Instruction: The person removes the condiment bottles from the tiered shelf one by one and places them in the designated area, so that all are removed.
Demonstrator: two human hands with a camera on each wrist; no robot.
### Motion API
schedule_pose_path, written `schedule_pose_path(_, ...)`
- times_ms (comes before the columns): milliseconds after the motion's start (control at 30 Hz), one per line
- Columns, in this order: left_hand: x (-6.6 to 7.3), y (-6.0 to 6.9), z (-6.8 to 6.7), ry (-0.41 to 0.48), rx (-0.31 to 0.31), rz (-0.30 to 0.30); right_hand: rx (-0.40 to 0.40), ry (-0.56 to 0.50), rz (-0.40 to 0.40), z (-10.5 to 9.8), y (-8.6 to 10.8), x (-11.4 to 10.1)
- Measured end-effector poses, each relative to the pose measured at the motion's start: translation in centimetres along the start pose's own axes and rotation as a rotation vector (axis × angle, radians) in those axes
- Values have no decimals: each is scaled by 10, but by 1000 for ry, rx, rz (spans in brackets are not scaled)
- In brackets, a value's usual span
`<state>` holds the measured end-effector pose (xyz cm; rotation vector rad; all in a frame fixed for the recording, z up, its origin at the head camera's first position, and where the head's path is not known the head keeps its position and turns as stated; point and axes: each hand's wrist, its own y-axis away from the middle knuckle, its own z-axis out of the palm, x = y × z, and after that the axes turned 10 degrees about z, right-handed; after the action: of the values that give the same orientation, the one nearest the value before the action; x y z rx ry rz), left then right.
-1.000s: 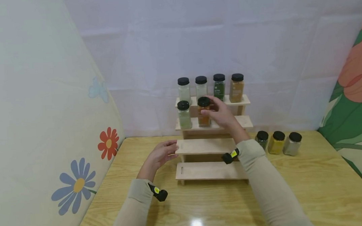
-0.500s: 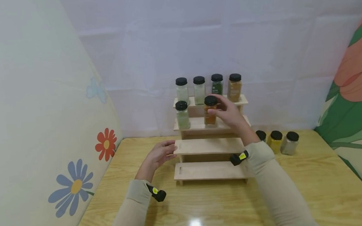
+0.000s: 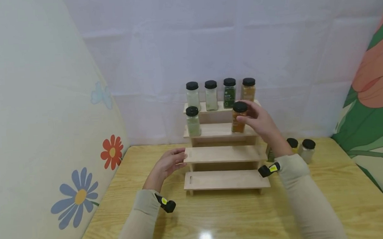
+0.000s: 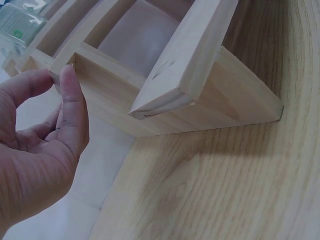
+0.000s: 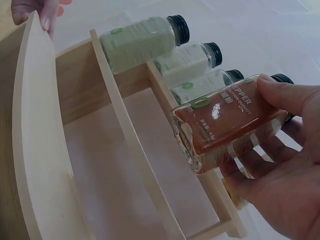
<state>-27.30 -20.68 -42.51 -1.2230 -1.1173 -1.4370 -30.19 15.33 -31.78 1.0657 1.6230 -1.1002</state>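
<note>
R hand (image 3: 261, 120): clamped round red-orange jar (image 3: 238, 122), w/ thumb on near side, fingers curled behind. Jar approx. upright, black lid on top, over R part of 2nd tier from top of wooden rack (image 3: 225, 154). In R wrist view, label only partly legible ("EPPER"), base seemingly just off the plank. L hand (image 3: 169, 165): pinching L end of 3rd tier down btwn thumb + finger, per wrist views.

On 2nd tier, L end: pale green jar (image 3: 193, 126), well apart from held one. On top tier, L to R: white jar (image 3: 193, 97), pale jar (image 3: 211, 99), dark green jar (image 3: 229, 97), tan jar (image 3: 248, 91), all black-lidded, last one partly behind R hand.

On table (image 3: 234, 217), R of rack: dark jar (image 3: 270, 155), mostly hidden by R arm; yellow jar (image 3: 294, 149), partly hidden too; grey-white jar (image 3: 307, 152) just beside yellow.

On both beige cuffs: black wrist cams (image 3: 165, 204). Behind: white cloth (image 3: 207, 36). Far L: panel w/ red flower (image 3: 112, 152) + blue flower (image 3: 75, 200).
</note>
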Motion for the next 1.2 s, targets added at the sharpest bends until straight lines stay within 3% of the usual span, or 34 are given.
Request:
schedule_pose_path(367,-1,-1,0,12,5,-7,10,-42,-20,-33,22,8)
schedule_pose_path(667,-1,-2,0,12,8,-6,42,45,-36,-54,41,16)
schedule_pose_path(900,-1,-3,-1,20,9,-13,50,114,-1,-68,57,21)
schedule_pose_path(1200,-3,-4,-1,29,-7,5,26,25,-58,-82,75,40)
